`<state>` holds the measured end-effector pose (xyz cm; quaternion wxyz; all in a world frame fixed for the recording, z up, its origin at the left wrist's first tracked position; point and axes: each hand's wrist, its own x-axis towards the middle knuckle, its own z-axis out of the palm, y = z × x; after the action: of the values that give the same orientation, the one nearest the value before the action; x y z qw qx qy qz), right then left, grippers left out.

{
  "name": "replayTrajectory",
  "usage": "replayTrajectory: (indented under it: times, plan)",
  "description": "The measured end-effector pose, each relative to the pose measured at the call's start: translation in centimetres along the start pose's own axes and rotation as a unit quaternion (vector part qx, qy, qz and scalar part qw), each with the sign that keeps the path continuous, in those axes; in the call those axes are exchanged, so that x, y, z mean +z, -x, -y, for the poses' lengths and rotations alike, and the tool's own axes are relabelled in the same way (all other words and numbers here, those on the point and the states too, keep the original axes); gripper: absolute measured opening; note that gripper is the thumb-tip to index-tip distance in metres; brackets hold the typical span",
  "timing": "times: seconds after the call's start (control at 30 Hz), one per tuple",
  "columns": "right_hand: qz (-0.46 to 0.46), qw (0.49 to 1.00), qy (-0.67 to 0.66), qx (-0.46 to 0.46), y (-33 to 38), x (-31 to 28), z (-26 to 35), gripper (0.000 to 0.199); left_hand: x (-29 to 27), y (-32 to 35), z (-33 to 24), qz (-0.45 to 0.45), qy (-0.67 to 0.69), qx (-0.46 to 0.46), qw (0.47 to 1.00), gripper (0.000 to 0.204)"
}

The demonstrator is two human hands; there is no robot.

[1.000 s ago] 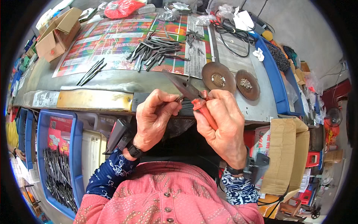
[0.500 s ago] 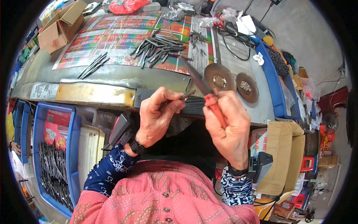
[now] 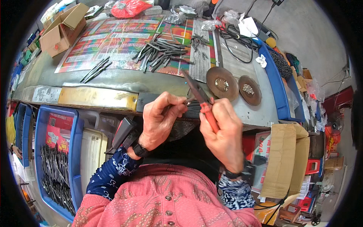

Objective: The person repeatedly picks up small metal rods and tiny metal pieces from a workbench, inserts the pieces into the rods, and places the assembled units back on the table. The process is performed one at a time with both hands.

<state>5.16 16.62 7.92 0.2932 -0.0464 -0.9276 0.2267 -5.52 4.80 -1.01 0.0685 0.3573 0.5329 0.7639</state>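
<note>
Pliers [image 3: 202, 100], one red-handled pair, in right hand [image 3: 223, 132]; two dishes [image 3: 222, 83].

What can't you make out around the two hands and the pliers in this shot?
Head view only:
- The small metal part in the left hand: mostly hidden by its fingers.
- Pliers handles: covered by the right hand.
- Contents of the two round dishes: too small to identify.

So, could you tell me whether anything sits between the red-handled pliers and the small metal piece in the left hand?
Nothing visible does. The right hand holds the pliers with their tip pointing up past the metal piece pinched in the left hand; the two tools meet above the bench edge.
</note>
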Motion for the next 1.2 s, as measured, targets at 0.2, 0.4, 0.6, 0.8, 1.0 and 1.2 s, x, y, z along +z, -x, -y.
replayTrajectory:
  times: [0.2,0.4,0.6,0.8,1.0,1.2]
  plan:
    - [-0.050,0.990,-0.080,0.101,1.4,-2.1,-1.4,0.015,-0.2,-0.4,-0.2,0.013,0.064,-0.014,0.998,0.011]
    - [-0.148,0.967,-0.048,0.201,3.5,-3.3,-4.8,0.018,-1.1,-0.2,-2.0,0.005,0.164,-0.116,0.980,0.008]
    - [-0.216,0.944,0.057,0.243,6.1,-4.8,-11.7,0.031,-1.8,0.2,-3.2,0.021,0.180,-0.183,0.966,0.011]
    - [-0.239,0.905,0.212,0.280,6.9,-6.2,-16.8,0.029,-2.7,0.5,-3.9,0.021,0.140,-0.212,0.967,0.012]
    - [-0.198,0.857,0.362,0.309,7.0,-6.5,-19.3,0.028,-3.3,0.0,-3.9,0.022,-0.211,0.011,0.977,0.013]
    - [-0.159,0.819,0.450,0.319,6.5,-6.1,-20.6,0.026,-5.5,-0.1,-4.5,0.079,-0.460,0.119,0.876,0.015]
